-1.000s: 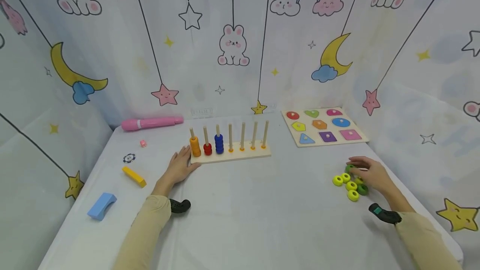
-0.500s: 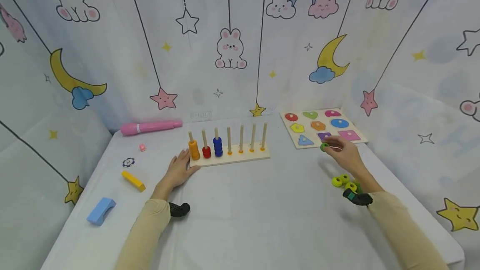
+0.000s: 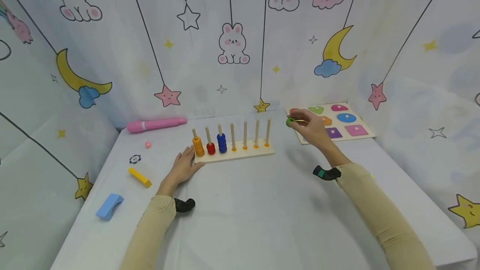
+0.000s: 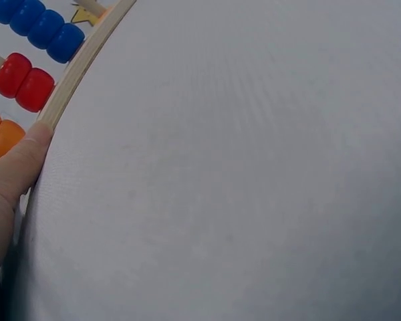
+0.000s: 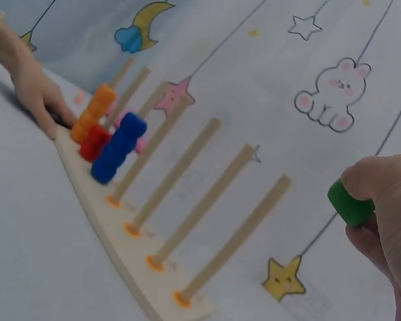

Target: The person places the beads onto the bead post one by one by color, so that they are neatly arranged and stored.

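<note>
Two hands are at work over the white table [image 3: 240, 220]. The right hand [image 3: 313, 128] is raised above the table surface and pinches a green ring [image 3: 290, 122] between thumb and fingertips; in the right wrist view the ring [image 5: 349, 202] sits at the fingertips, apart from the pegs and to the right of the last one. The left hand [image 3: 183, 168] lies flat with its fingers relaxed and straight, touching the left end of the wooden peg board [image 3: 236, 155]; the left wrist view shows a finger [image 4: 17, 167] pressed against the board's edge [image 4: 87, 60]. Seven upright pegs stand in a row on the board: the first carries orange rings [image 3: 197, 146], the second red rings [image 3: 211, 148], the third blue rings [image 3: 221, 143], and the other four pegs are bare down to small orange collars at their feet. Behind the right hand, partly hidden by it, lies a wooden shape puzzle [image 3: 341, 120] with coloured pieces. To the left of the board are a pink pen-like toy [image 3: 155, 124], a small pink piece [image 3: 148, 144], a dark round token [image 3: 135, 159], a yellow block [image 3: 140, 177] and a blue arch block [image 3: 109, 206]. Both sleeves are beige, with a dark device at each wrist.
</note>
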`<act>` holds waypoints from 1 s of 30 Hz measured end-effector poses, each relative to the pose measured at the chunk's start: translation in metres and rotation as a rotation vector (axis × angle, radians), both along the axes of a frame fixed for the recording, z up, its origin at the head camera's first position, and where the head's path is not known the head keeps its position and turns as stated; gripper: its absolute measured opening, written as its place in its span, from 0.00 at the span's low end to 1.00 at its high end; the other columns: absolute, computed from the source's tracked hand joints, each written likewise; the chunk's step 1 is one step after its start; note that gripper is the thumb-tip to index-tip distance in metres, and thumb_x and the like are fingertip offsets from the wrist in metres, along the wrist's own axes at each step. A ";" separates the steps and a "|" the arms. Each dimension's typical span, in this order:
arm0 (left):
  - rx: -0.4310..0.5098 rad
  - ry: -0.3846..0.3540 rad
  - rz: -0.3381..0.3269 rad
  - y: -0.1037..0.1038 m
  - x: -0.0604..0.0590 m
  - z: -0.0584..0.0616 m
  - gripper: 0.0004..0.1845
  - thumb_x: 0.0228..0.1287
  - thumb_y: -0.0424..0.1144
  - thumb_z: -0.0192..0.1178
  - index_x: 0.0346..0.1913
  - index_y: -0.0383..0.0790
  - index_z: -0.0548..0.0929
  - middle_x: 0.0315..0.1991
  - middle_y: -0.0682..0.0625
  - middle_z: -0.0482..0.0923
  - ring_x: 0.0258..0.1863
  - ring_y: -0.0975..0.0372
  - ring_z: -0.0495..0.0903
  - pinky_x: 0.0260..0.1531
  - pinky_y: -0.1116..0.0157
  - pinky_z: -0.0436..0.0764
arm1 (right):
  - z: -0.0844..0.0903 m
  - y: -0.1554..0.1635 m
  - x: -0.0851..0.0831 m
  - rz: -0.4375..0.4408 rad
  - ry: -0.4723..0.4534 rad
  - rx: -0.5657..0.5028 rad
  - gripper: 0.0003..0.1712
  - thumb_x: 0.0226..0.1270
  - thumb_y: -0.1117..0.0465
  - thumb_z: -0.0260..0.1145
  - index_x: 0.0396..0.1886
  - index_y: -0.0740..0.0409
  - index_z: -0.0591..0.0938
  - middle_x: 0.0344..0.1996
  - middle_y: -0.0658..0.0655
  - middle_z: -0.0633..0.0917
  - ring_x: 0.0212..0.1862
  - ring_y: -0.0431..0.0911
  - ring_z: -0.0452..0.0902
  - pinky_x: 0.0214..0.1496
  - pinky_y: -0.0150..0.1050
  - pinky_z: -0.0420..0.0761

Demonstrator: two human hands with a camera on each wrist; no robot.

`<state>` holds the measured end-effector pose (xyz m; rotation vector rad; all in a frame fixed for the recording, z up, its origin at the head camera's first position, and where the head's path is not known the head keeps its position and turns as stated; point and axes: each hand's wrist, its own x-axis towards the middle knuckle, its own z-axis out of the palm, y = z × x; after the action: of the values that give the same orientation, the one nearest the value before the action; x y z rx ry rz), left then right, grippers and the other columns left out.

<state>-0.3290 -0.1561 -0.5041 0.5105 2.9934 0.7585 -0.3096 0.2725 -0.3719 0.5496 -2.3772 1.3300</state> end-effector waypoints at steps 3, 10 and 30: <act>-0.004 0.005 0.004 -0.001 0.000 0.000 0.41 0.68 0.53 0.54 0.71 0.27 0.52 0.72 0.34 0.48 0.72 0.44 0.43 0.68 0.45 0.39 | 0.008 -0.020 -0.006 0.039 0.016 -0.014 0.18 0.63 0.71 0.63 0.53 0.70 0.76 0.47 0.67 0.81 0.50 0.57 0.78 0.54 0.40 0.78; -0.001 -0.004 0.013 -0.002 0.003 0.002 0.41 0.68 0.52 0.55 0.71 0.27 0.53 0.72 0.34 0.48 0.72 0.44 0.43 0.68 0.45 0.39 | 0.017 -0.070 -0.021 0.165 0.060 -0.036 0.17 0.61 0.73 0.63 0.50 0.74 0.76 0.46 0.68 0.81 0.48 0.58 0.79 0.53 0.43 0.78; -0.006 -0.016 0.022 0.002 0.003 0.003 0.41 0.68 0.53 0.54 0.71 0.28 0.53 0.72 0.36 0.48 0.72 0.45 0.43 0.69 0.46 0.39 | -0.014 -0.144 -0.064 0.242 0.068 0.119 0.16 0.62 0.66 0.66 0.50 0.63 0.79 0.44 0.57 0.84 0.45 0.45 0.81 0.49 0.31 0.79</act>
<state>-0.3263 -0.1539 -0.5010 0.4706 2.9906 0.7505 -0.3737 0.1281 -0.3863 0.9282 -2.4040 1.2473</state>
